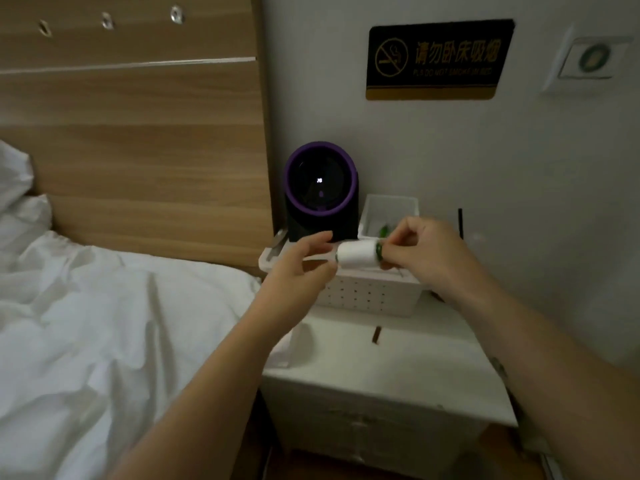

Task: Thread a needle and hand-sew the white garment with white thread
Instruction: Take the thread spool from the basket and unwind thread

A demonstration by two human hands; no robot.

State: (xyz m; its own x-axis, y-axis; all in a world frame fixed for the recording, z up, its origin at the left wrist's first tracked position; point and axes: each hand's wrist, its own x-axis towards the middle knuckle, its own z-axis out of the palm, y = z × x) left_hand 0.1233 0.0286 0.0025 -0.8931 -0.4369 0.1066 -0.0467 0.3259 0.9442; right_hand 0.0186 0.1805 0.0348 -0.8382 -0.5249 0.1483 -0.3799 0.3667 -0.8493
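The step in hand looks like drawing thread off the spool (356, 256), ahead of any threading; no needle shows. The right hand (427, 252) grips the spool's green-rimmed right end, holding it level above the white basket (367, 296) on the nightstand (381, 368). The left hand (299, 266) reaches to the spool's left end; whether it pinches a strand cannot be told. Next the loose end must be found and pulled out. The spool is a short cylinder, wound full and white
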